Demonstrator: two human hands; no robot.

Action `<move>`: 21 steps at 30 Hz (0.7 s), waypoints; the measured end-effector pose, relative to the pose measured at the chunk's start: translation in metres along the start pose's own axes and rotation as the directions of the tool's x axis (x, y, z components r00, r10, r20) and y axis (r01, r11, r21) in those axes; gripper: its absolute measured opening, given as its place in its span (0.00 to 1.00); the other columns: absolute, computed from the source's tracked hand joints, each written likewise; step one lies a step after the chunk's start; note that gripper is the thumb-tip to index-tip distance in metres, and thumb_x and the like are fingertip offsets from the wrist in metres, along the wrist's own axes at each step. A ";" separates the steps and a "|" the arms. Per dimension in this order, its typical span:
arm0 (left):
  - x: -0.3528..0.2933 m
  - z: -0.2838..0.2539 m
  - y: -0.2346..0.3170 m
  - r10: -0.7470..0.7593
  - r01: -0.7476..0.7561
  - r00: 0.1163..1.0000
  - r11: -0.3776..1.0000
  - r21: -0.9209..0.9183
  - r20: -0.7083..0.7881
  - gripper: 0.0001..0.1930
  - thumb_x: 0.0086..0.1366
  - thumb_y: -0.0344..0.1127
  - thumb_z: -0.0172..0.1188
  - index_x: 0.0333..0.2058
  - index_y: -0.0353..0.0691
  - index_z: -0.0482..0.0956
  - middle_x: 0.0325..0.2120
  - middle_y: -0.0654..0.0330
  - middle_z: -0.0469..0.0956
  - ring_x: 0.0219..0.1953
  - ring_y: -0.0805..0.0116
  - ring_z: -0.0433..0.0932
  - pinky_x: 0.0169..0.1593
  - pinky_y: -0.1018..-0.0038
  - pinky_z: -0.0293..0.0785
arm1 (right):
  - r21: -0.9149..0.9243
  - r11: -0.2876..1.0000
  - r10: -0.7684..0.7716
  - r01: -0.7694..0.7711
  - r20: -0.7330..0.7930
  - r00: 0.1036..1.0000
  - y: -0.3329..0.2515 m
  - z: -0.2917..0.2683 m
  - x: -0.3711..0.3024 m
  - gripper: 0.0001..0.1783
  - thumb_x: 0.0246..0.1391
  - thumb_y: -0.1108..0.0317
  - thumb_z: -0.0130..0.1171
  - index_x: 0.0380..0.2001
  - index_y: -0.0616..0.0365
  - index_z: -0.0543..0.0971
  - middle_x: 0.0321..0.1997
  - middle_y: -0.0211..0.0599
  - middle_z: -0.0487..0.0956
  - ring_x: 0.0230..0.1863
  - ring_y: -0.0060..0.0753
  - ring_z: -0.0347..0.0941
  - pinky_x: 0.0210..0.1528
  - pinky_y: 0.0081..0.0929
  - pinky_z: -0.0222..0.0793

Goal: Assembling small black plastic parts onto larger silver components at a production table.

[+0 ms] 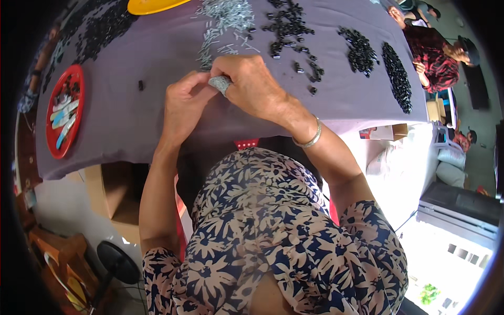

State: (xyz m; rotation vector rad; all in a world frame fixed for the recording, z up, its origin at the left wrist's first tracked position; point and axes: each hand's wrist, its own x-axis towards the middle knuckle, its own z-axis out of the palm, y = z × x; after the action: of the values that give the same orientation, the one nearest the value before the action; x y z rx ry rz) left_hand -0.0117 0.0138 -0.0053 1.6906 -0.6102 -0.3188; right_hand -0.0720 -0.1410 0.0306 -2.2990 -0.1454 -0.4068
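Note:
My left hand [181,107] and my right hand [256,86] meet over the near part of the table, both closed in pinches with fingertips touching or nearly so. A grey, rough-looking piece [219,84] shows at my right thumb; I cannot tell whether it is a wrap on the thumb or something held. Whatever the fingertips pinch is hidden or too small to make out. Just beyond my hands lies a loose heap of thin grey pins [227,18]. Small black cylindrical parts [286,29] are scattered right of it. One black part [140,85] lies alone, left of my left hand.
A red tray [80,102] with blue-and-white handled tools stands at the left; a yellow plate [157,5] is at the far edge. More black parts form piles [359,50] on the purple-grey cloth [121,118]. A co-worker in a checked shirt [433,55] is at the right.

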 end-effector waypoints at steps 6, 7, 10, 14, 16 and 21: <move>-0.001 -0.002 -0.006 0.051 -0.050 0.998 0.998 -0.031 0.035 0.05 0.56 0.23 0.64 0.32 0.32 0.79 0.27 0.68 0.76 0.29 0.82 0.70 0.33 0.82 0.67 | 0.012 1.000 -0.012 0.012 -0.025 1.000 0.013 -0.031 -0.008 0.07 0.50 0.74 0.63 0.34 0.61 0.79 0.27 0.40 0.81 0.28 0.31 0.78 0.32 0.28 0.72; -0.001 -0.003 -0.005 0.054 -0.053 0.998 0.998 -0.033 0.035 0.05 0.56 0.23 0.64 0.32 0.32 0.79 0.27 0.68 0.76 0.29 0.82 0.70 0.33 0.82 0.67 | -0.030 0.997 -0.075 0.072 -0.109 0.991 0.022 -0.041 -0.011 0.08 0.51 0.73 0.64 0.35 0.61 0.80 0.27 0.38 0.81 0.29 0.25 0.78 0.33 0.26 0.72; -0.001 -0.004 -0.003 0.133 -0.129 0.990 0.987 -0.095 0.035 0.04 0.56 0.23 0.65 0.31 0.33 0.79 0.28 0.68 0.76 0.29 0.84 0.69 0.33 0.83 0.65 | -0.052 0.989 0.125 -0.139 -0.215 0.969 0.062 -0.091 -0.027 0.09 0.51 0.78 0.59 0.38 0.61 0.80 0.29 0.27 0.81 0.30 0.16 0.73 0.32 0.20 0.72; -0.003 -0.006 0.000 0.100 -0.091 0.994 0.982 -0.165 0.050 0.04 0.57 0.23 0.65 0.31 0.35 0.80 0.28 0.69 0.76 0.28 0.84 0.69 0.32 0.84 0.65 | -0.087 0.939 0.303 -0.334 -0.255 0.918 0.100 -0.142 -0.045 0.10 0.53 0.79 0.56 0.39 0.60 0.80 0.30 0.28 0.81 0.29 0.15 0.73 0.31 0.19 0.71; -0.004 -0.005 0.000 0.083 -0.073 0.995 0.982 -0.175 0.047 0.04 0.57 0.24 0.65 0.32 0.36 0.80 0.28 0.70 0.76 0.28 0.85 0.69 0.31 0.84 0.65 | -0.261 0.905 0.274 -0.337 -0.250 0.929 0.109 -0.147 -0.049 0.11 0.53 0.79 0.56 0.39 0.58 0.81 0.29 0.31 0.82 0.28 0.18 0.74 0.32 0.19 0.71; -0.006 -0.002 -0.001 -0.009 0.022 0.996 0.988 -0.153 0.085 0.04 0.57 0.24 0.65 0.32 0.36 0.80 0.28 0.70 0.75 0.27 0.84 0.69 0.31 0.84 0.65 | -0.308 0.947 0.063 -0.095 -0.111 0.992 0.123 -0.126 -0.040 0.13 0.48 0.81 0.56 0.39 0.59 0.80 0.36 0.37 0.80 0.36 0.35 0.78 0.41 0.26 0.72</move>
State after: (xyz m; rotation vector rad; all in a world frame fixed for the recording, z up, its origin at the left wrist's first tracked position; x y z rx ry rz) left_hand -0.0151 0.0190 -0.0062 1.5401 -0.6192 -0.4396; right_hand -0.1122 -0.3155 0.0137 -2.5786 0.0672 -0.5342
